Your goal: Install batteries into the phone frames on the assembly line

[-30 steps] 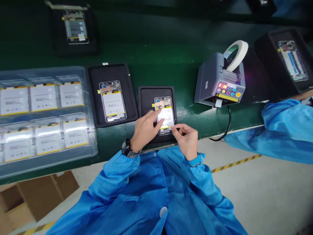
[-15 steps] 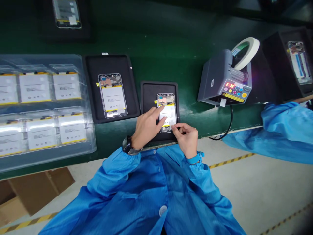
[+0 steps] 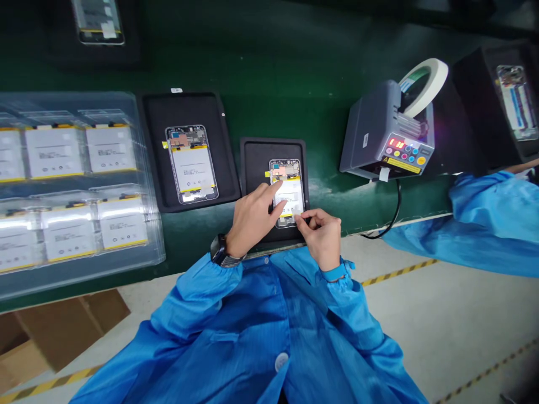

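An opened phone (image 3: 290,193), its white battery and circuit board exposed, lies in a small black tray (image 3: 257,154) close to the table's front edge. My left hand (image 3: 255,216) reaches over its left side. The index finger and thumb are spread apart, their tips at the battery, and partly cover it. At the phone's lower right corner my right hand (image 3: 322,233) is closed in a pinch. A small pale piece of tape (image 3: 296,215) shows at its fingertips, mostly hidden by them.
Left of me, another opened phone (image 3: 191,168) rests in a larger black tray (image 3: 155,112). Beyond it a clear plastic tray (image 3: 158,247) holds several batteries. A tape dispenser (image 3: 366,134) with a roll stands at right, near a co-worker's blue sleeve (image 3: 484,219).
Both hands stay at the phone almost unmoved, the right fingertips shifting only slightly. The view has shifted a little, so the trays on the left appear farther left.
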{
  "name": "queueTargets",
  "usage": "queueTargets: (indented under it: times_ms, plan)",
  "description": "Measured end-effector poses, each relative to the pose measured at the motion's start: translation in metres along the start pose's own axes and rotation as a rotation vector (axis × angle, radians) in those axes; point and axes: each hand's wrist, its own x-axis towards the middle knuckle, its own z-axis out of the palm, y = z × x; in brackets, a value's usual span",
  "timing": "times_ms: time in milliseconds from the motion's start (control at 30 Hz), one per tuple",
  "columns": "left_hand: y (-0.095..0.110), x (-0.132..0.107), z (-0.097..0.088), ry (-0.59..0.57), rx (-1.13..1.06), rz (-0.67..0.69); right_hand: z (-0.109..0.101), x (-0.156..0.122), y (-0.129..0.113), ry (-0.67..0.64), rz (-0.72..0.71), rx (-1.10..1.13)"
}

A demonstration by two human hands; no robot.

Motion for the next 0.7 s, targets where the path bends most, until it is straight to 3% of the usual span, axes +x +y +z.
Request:
queueTargets:
  times_ms: [300, 500, 700]
  plan:
    - [-0.001, 0.0, 0.001, -0.004, 0.01, -0.002, 0.007, 0.018, 0.008, 0.283, -0.183, -0.227]
    - [-0.001, -0.001, 0.002, -0.002, 0.035, 0.0, 0.016, 0.023, 0.016, 0.254, -0.211, -0.085]
    - [0.008, 0.005, -0.001, -0.024, 0.122, -0.031, 0.017, 0.017, 0.013, 0.209, -0.265, -0.136]
